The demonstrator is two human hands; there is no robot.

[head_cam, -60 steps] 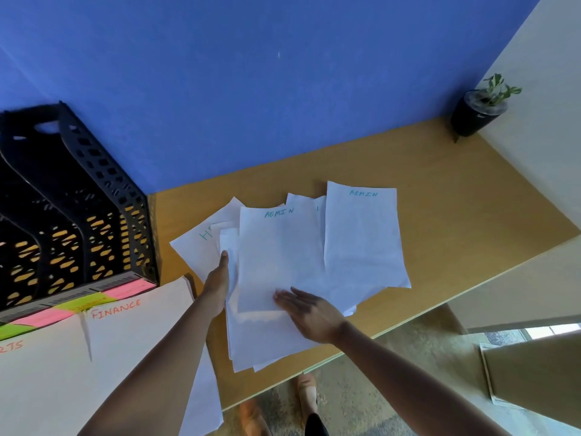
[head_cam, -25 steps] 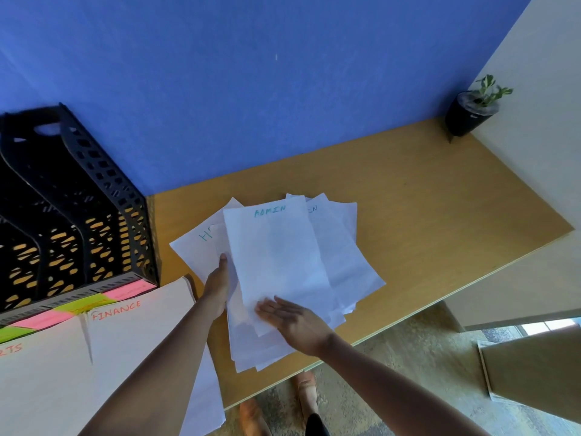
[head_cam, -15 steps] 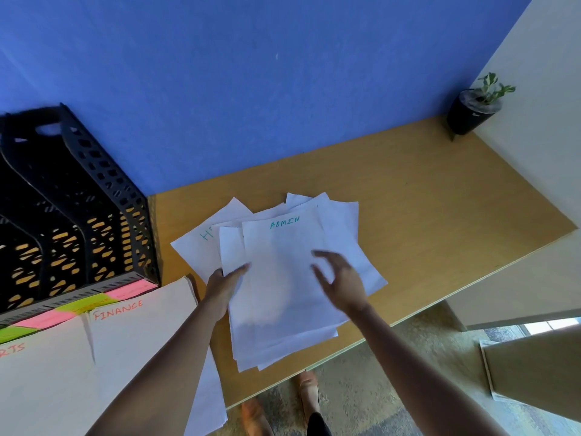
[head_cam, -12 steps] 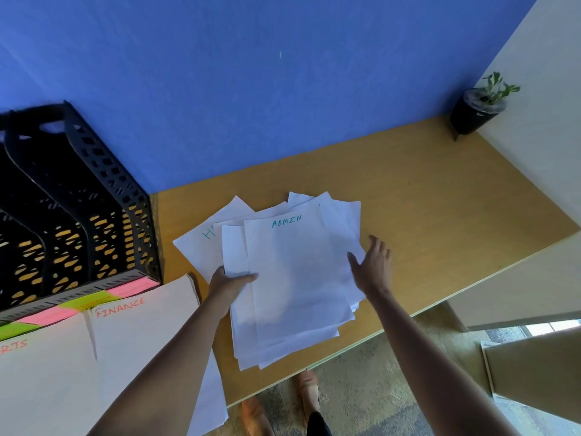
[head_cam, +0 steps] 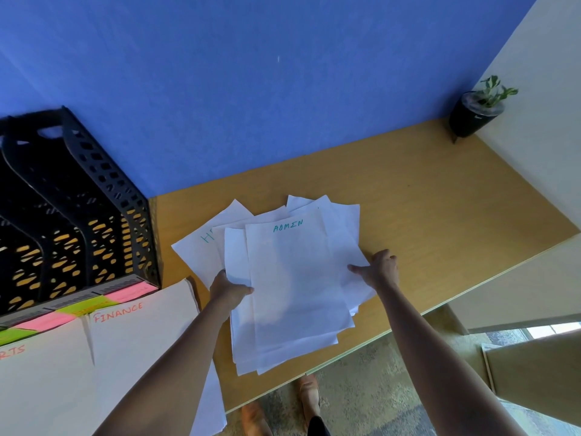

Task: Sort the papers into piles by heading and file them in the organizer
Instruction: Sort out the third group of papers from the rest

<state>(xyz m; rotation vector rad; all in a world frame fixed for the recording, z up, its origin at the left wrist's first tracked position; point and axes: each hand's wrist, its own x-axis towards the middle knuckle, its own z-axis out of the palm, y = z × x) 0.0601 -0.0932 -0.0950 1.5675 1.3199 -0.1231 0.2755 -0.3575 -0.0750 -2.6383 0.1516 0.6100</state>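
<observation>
Sorting is judged mid-way: ADMIN stack point(head_cam: 295, 284) is gathered at desk point(head_cam: 440, 215) centre, pinched at its edges by left hand point(head_cam: 228, 289) and right hand point(head_cam: 379, 270). Organizer point(head_cam: 78, 215) at 9 o'clock appears unfilled (FINANCE pile point(head_cam: 138, 338) waits). Long axis runs 12–6, heading toward 12.

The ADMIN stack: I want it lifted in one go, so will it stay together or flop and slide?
The ADMIN stack is loose, fanned, unclipped sheets, so they probably slide apart. It overhangs the desk edge and would likely droop. The left hand and right hand grip opposite sides, which should help.
</observation>
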